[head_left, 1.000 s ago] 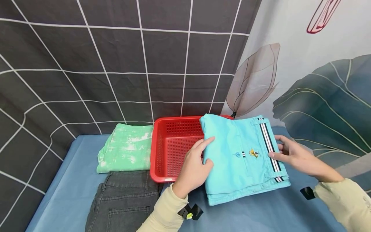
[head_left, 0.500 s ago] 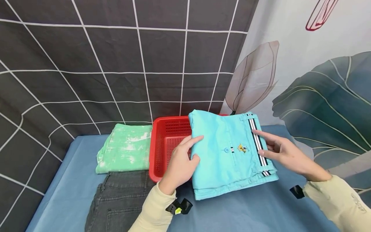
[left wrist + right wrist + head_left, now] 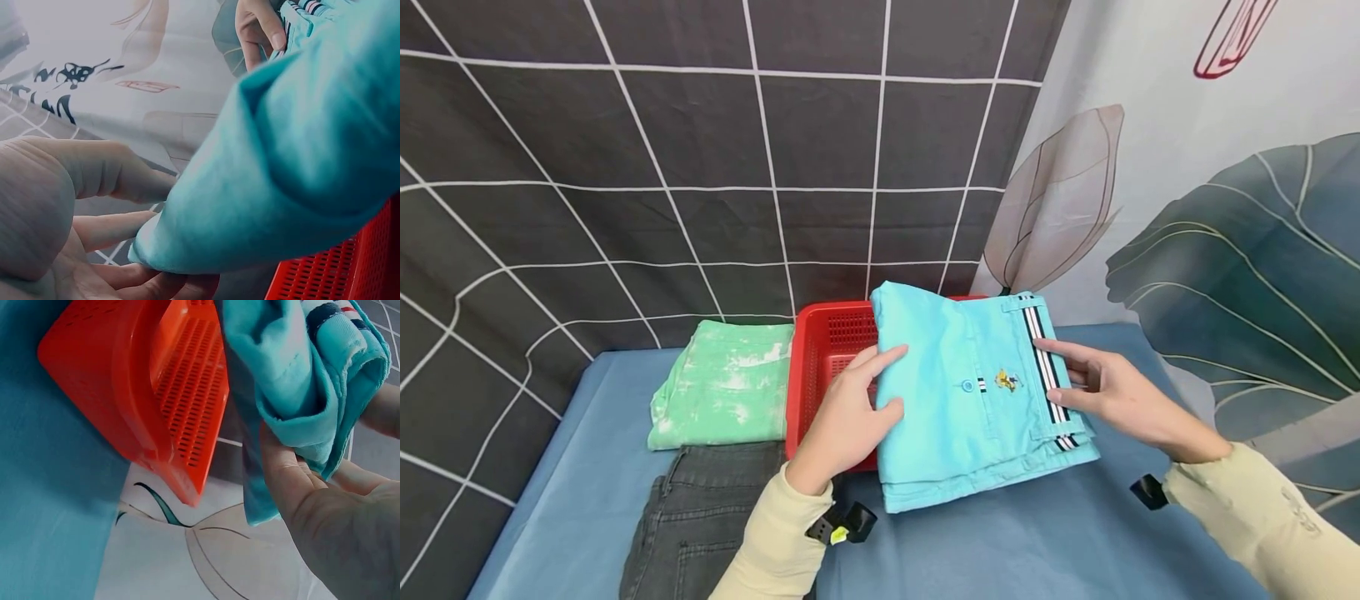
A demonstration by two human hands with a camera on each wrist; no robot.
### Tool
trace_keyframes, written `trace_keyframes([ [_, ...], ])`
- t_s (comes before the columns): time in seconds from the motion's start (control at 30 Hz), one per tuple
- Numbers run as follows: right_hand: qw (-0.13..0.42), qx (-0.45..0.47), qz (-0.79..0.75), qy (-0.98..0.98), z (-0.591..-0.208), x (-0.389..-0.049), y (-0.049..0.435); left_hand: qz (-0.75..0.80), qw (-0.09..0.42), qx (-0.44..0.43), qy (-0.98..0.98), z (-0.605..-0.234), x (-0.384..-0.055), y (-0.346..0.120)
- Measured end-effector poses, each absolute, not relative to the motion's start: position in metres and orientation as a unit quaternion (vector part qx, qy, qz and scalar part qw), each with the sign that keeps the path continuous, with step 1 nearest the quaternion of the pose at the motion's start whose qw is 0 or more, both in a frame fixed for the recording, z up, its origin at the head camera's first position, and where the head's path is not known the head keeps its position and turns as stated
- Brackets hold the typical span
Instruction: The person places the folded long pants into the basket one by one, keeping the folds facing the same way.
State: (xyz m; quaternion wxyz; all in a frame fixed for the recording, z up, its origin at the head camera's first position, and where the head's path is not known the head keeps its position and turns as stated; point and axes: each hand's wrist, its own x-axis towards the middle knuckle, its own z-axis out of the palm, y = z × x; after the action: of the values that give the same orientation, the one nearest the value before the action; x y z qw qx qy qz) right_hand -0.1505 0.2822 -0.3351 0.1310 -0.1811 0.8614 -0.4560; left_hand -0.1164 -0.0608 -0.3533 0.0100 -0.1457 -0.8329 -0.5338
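Observation:
Folded turquoise pants, with a striped waistband, a buttoned pocket and a small embroidered figure, are held up over the right part of a red plastic basket. My left hand grips their left folded edge; in the left wrist view its thumb and fingers lie on either side of the cloth. On the striped right edge, my right hand pinches the layers. The right wrist view shows the right thumb and fingers around the cloth, with the basket's perforated wall beyond. The pants hide much of the basket.
Left of the basket lies a folded green and white garment. Dark grey jeans, folded, lie in front of it. A blue cloth covers the surface. Behind hangs a dark grid-patterned curtain, with a leaf-printed one at the right.
Both hands have carried the turquoise pants left and slightly up, so they cover more of the red basket. The grip stays the same. The green garment and jeans have not moved.

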Motion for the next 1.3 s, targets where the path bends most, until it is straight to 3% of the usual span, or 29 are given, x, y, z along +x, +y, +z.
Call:
trace_keyframes([
  [0.2, 0.158, -0.173, -0.470, 0.851, -0.334, -0.154, 0.276, -0.523, -0.015, -0.131, -0.842, -0.348, -0.118, -0.068],
  [0.63, 0.200, -0.170, -0.489, 0.832, -0.333, -0.162, 0.262, -0.508, -0.005, -0.088, -0.857, -0.345, -0.122, -0.078],
  [1.3, 0.214, -0.164, -0.510, 0.817, -0.336, -0.172, 0.236, -0.468, 0.009, -0.081, -0.880, -0.344, -0.132, -0.103],
])
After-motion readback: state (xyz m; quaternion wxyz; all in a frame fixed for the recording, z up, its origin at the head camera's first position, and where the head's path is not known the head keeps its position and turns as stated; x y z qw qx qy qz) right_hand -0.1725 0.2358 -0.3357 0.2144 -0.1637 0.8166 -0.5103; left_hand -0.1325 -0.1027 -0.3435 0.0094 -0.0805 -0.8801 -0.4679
